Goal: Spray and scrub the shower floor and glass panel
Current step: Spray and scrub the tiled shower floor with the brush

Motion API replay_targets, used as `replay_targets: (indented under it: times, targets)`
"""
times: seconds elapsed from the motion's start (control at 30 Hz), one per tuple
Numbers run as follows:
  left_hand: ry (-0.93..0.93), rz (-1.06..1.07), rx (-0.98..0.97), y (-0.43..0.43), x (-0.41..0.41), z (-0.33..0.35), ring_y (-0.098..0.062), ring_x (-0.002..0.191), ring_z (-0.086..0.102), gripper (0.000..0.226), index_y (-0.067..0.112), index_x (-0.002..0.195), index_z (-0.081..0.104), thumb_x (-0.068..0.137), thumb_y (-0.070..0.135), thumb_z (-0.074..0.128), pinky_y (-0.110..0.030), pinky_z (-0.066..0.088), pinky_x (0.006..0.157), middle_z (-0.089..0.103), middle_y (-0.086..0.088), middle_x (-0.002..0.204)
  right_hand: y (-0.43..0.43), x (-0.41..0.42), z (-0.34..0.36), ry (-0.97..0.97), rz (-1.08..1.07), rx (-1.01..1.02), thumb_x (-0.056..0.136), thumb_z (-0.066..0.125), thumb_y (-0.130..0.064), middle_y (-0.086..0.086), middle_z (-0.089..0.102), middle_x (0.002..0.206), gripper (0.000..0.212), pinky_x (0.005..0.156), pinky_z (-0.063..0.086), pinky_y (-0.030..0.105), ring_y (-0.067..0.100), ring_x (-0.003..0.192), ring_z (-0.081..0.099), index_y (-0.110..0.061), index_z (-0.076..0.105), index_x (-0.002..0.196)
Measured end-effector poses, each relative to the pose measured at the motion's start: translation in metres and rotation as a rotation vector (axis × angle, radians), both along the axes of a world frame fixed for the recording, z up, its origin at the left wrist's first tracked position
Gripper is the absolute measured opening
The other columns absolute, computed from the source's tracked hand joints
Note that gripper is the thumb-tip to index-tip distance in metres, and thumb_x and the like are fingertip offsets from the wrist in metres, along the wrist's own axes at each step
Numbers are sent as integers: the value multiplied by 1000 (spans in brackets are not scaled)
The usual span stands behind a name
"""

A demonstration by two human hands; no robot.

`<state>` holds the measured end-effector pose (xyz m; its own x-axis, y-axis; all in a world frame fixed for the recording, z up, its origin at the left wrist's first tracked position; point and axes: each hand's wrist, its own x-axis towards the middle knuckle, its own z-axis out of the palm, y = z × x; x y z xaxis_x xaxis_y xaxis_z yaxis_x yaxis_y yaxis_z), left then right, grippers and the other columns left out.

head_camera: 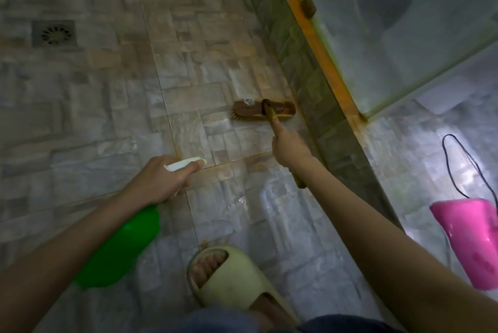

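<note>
Shower floor (pixel 107 90): stone-pattern tile in beige and grey, with a wet sheen on the tiles nearer the person than the scrub brush (pixel 264 111). Orange staining runs along the grout lines left of and below the brush.

Drain (pixel 54 33): square grille, far left of the brush and well apart from it.

Left hand (pixel 159 180): below and left of the brush, fingers curled round the neck of a green spray bottle (pixel 118 249). The bottle's white nozzle points toward the brush.

Slipper (pixel 229 276): pale green, on the foot, straight below the brush and well apart from it.

Scrub brush: brown head, bristles down on the tile.

Right hand (pixel 289 148): just below the brush head, fingers wrapped round the handle, forefinger laid along it.

Tiled kerb (pixel 310 84): dark, touching or nearly touching the brush's right end.

Glass panel (pixel 404 22): right of the brush on the kerb, clouded, with an orange-yellow band along its foot.

Pink object (pixel 469 241): far right of the brush, beyond the kerb, with a black cord attached.

Step in hand, judged: scrubbing the floor at the kerb's foot. Best done with the bristles flat, in short overlapping strokes along the stained grout. Spray should go ahead of the brush, working toward the drain.
</note>
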<state>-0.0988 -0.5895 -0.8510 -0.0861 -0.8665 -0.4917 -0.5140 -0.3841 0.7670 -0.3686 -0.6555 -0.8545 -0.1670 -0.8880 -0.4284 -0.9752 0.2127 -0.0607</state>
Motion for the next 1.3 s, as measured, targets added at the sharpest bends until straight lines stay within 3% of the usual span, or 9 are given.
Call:
replay_targets:
  times: [0.17, 0.3, 0.4, 0.6, 0.73, 0.8, 0.93, 1.13, 1.3]
  targets:
    - [-6, -105, 31, 4, -18, -4, -24, 49, 62, 59, 13, 57, 71, 92, 60, 59, -33, 48, 59, 73, -5, 61, 29, -12, -5, 50, 174, -82, 98, 38, -2, 24, 62, 111, 74, 71, 55, 41, 30, 79, 62, -22, -3, 155]
    - [-32, -12, -20, 6, -28, -4, -32, 59, 68, 60, 13, 53, 66, 89, 61, 62, -36, 52, 62, 69, -6, 54, 115, -56, 15, -67, 190, 39, 100, 40, -13, 7, 58, 77, 78, 49, 41, 33, 16, 54, 46, -42, -12, 151]
    - [-13, -67, 15, 1, -23, 2, -27, 48, 59, 58, 19, 63, 74, 87, 68, 58, -33, 47, 58, 76, -7, 70, 166, -67, 28, -28, 219, 149, 102, 37, -18, 4, 55, 68, 77, 47, 38, 29, 15, 52, 47, -42, -23, 144]
    - [-57, -131, -1, 6, -28, 4, -22, 43, 52, 51, 19, 78, 77, 94, 61, 53, -31, 45, 61, 57, 4, 40, 74, -53, 3, -143, 148, -77, 99, 38, -11, 14, 61, 80, 74, 59, 53, 42, 27, 64, 58, -41, -5, 153]
    - [22, -97, -6, 8, -22, 2, -20, 42, 53, 60, 22, 76, 78, 75, 76, 53, -32, 46, 57, 76, -5, 73, 151, -63, 10, -58, 116, 17, 99, 41, -10, 10, 62, 74, 78, 58, 53, 40, 25, 62, 60, -38, -12, 150]
    - [43, -59, -15, 8, -20, 2, -19, 41, 53, 56, 19, 78, 78, 81, 71, 57, -30, 45, 55, 77, -7, 80, 142, -70, 8, -61, 116, 24, 99, 40, -11, 11, 62, 75, 75, 59, 53, 42, 27, 64, 61, -39, -6, 152]
    - [63, -53, -13, 5, -18, -3, -17, 39, 51, 50, 20, 77, 79, 85, 65, 58, -27, 43, 51, 77, -10, 80, 55, -73, 4, -145, 80, -58, 99, 37, -13, 13, 59, 75, 73, 53, 52, 40, 24, 55, 54, -45, -4, 151]
    - [74, -46, -26, 4, -15, -3, -16, 38, 50, 51, 14, 77, 79, 92, 58, 58, -25, 42, 45, 77, -4, 79, 142, -72, 9, -121, 49, 13, 101, 39, -16, 12, 61, 75, 68, 56, 51, 41, 27, 62, 60, -36, 1, 154]
    - [84, -56, 1, 3, -11, -5, -18, 39, 51, 53, 17, 79, 80, 90, 63, 57, -25, 42, 46, 77, -13, 84, 52, -77, 4, -158, 119, -52, 100, 36, -15, 12, 59, 70, 69, 53, 51, 40, 32, 59, 59, -42, 1, 153]
